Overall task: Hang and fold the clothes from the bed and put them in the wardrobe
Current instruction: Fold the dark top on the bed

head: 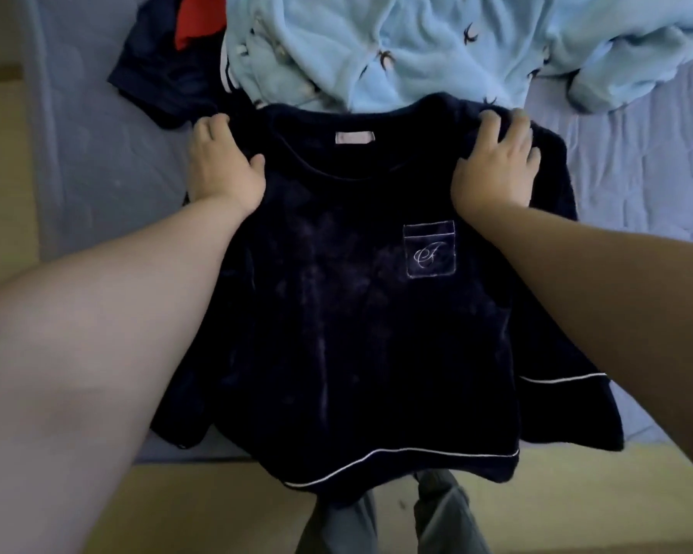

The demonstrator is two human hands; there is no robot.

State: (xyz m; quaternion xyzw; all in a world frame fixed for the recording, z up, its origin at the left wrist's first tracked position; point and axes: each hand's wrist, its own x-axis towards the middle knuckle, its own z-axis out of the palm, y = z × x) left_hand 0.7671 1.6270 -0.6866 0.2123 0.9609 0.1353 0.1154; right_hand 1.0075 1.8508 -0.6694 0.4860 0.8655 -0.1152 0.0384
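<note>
While it's spread front-up over the near edge of the blue-sheeted bed (637, 173), the one dark navy velvet top with white piping (357, 313) is gripped at the shoulders by left hand (223, 165) and right hand (497, 165), fingers curled into fabric. One chest pocket (429, 249), curly stitched letter, maybe F; one pale neck label (355, 137), too blurry. Behind: one light blue fleece garment with dark birds (397, 46), one navy garment (157, 82), one red cloth (195, 22).

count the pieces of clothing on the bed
4 visible: navy velvet top nearest, light blue fleece behind it, dark garment upper left, red piece at the top edge. Others may lie hidden underneath.
</note>
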